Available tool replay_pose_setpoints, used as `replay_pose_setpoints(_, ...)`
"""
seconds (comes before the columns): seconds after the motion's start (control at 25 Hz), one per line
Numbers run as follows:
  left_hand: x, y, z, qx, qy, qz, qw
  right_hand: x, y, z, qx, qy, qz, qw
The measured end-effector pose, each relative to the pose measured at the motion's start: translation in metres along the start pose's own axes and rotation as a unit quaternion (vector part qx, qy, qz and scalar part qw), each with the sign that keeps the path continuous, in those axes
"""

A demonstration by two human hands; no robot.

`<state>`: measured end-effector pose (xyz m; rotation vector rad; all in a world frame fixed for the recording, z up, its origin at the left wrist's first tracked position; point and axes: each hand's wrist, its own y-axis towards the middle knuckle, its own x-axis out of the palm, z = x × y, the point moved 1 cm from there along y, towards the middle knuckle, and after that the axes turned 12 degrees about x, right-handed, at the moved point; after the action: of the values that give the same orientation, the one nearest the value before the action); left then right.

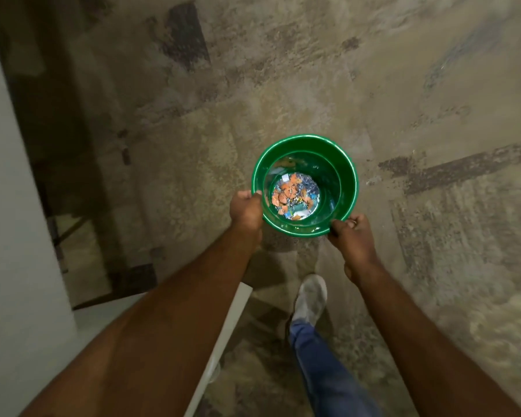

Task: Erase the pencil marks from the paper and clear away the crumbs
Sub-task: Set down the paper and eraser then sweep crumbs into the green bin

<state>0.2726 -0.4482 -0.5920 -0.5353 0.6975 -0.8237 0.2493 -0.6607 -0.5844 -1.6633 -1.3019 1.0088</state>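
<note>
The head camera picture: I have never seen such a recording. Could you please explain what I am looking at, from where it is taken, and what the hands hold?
There is no machine here. A person wears one wide-angle camera on the head, and it looks forward and down, so you see their own arms from above. The left hand and the right hand each grip the rim of a green bucket, one at each side. At the bottom of the bucket lie orange and pale scraps; what they are is too small to tell. Below is a mottled carpet and the person's white shoe with a jeans leg. A white surface edge shows at the lower left.
</note>
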Motion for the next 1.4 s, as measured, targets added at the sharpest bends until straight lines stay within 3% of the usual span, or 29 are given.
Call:
replay_pose_setpoints(0.24, -0.058, -0.161, 0.124, -0.014, -0.047, 0.045, 0.998, -0.038, -0.183, -0.068, -0.013, 0.063, -0.027, 0.998)
replay_pose_setpoints(0.56, -0.157, -0.336, 0.256, 0.063, -0.163, 0.073, 0.982, -0.056, -0.398, -0.148, -0.124, 0.083, -0.100, 0.984)
replay_pose_setpoints(0.88, -0.251, -0.411, 0.293, 0.207, -0.253, 0.120, 0.937, -0.039, -0.511, -0.142, -0.208, 0.049, -0.150, 0.965)
replay_pose_setpoints(0.96, -0.272, -0.427, 0.297, 0.235, -0.237, 0.129, 0.934, -0.033, -0.524, -0.137, -0.203, 0.054, -0.161, 0.964)
replay_pose_setpoints(1.08, -0.303, -0.459, 0.304, 0.315, -0.122, 0.125, 0.933, -0.022, -0.535, -0.127, -0.200, 0.042, -0.172, 0.964)
replay_pose_setpoints(1.28, -0.379, -0.462, 0.306, 0.482, 0.016, 0.165, 0.860, -0.005, -0.541, -0.108, -0.182, 0.047, -0.154, 0.970)
replay_pose_setpoints(1.4, -0.441, -0.426, 0.290, 0.486, 0.102, 0.224, 0.839, 0.008, -0.544, -0.094, -0.168, 0.050, -0.133, 0.975)
